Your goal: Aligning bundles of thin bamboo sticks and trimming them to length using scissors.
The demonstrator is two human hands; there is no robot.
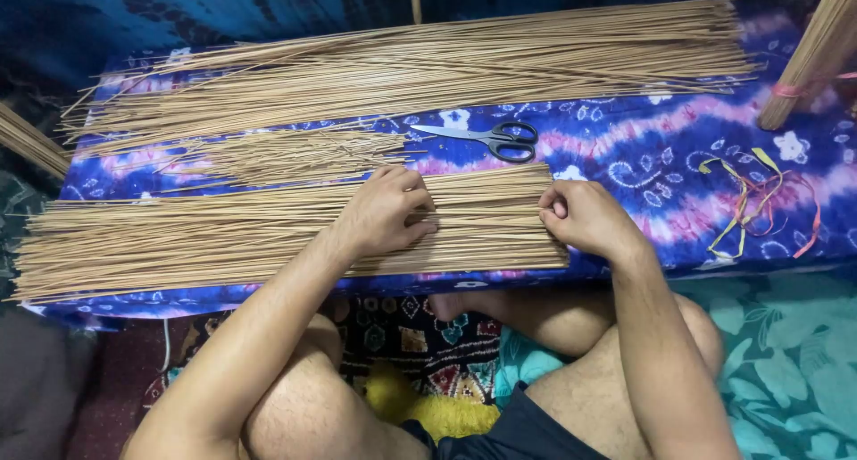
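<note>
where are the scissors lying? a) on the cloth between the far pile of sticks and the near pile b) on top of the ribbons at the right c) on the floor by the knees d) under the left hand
a: the scissors lie flat on the blue patterned cloth, below the far pile of sticks and just above the near pile that both hands press on.

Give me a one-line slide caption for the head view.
Left hand presses a flat bundle of sticks; right hand evens its cut ends, scissors lying behind.
</note>
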